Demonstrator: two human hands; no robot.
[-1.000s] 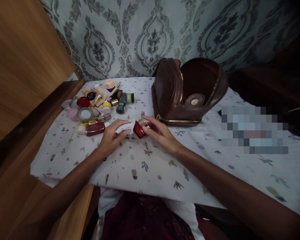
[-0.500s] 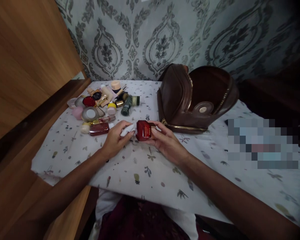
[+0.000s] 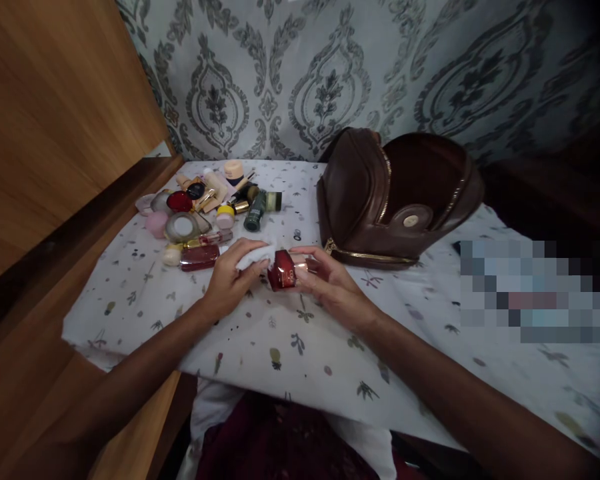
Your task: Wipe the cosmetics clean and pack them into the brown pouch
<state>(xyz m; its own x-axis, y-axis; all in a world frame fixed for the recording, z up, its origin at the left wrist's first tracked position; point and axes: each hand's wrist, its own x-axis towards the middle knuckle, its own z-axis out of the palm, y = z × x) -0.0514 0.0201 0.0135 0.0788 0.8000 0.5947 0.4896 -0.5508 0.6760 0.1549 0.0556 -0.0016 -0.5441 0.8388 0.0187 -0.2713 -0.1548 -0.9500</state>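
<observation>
A dark red glass perfume bottle [image 3: 283,271] lies tilted in my right hand [image 3: 333,283], whose fingers grip it around the shiny cap end on the right. My left hand [image 3: 234,275] pinches a crumpled white tissue [image 3: 258,256] against the left end of the bottle. Both hands are just above the patterned cloth on the table [image 3: 300,347]. Left of my left hand lies a bottle of dark red liquid [image 3: 201,257], its right end partly hidden behind the hand.
Several cosmetics, among them a green tube [image 3: 255,212], a yellow-lidded jar [image 3: 225,216] and a red oval item [image 3: 179,201], are heaped at the back left. An unzipped brown leather bag [image 3: 353,187] stands at the back right. A blurred patch [image 3: 533,290] lies farther right.
The perfume bottle has turned in my right hand, so its label faces less toward me. The tissue now spreads wider against it. The view has shifted slightly.
</observation>
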